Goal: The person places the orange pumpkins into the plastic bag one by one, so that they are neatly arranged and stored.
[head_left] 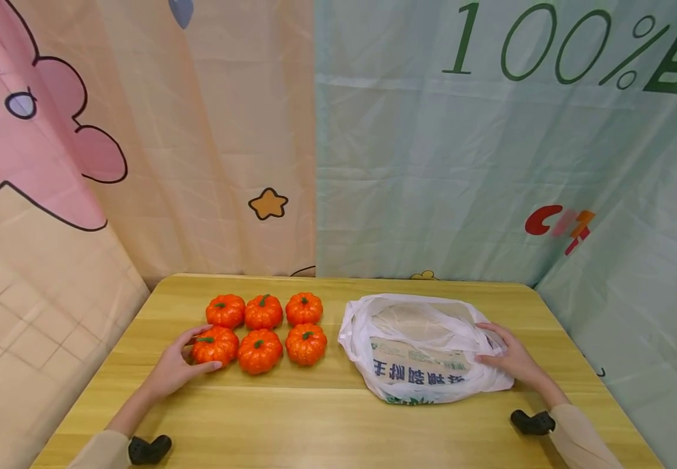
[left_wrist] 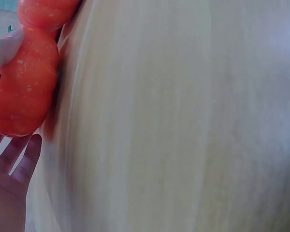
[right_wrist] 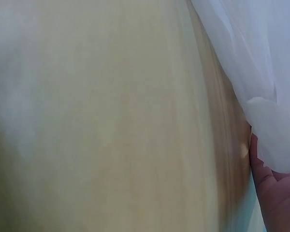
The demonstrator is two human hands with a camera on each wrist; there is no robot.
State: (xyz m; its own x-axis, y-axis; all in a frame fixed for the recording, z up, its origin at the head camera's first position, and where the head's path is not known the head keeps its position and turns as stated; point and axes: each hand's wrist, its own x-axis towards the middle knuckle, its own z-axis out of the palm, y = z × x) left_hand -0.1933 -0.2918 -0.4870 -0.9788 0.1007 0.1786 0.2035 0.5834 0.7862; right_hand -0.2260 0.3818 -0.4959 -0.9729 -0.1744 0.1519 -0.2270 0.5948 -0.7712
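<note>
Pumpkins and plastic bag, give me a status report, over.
Left hand around front-left pumpkin. Right hand on right side of plastic bag. Two more front-row pumpkins between that pumpkin and bag.

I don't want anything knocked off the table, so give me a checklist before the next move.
1. Six pumpkins on the table, in two rows of three: ok.
2. Left grip curled around the front-left pumpkin: ok.
3. Firmness of that hold: cannot tell.
4. Clear space around that pumpkin: not ok; other pumpkins crowd it.
5. Right grip on the plastic bag's right side: ok.
6. Bag's mouth fully open: cannot tell; folds obscure it.
</note>
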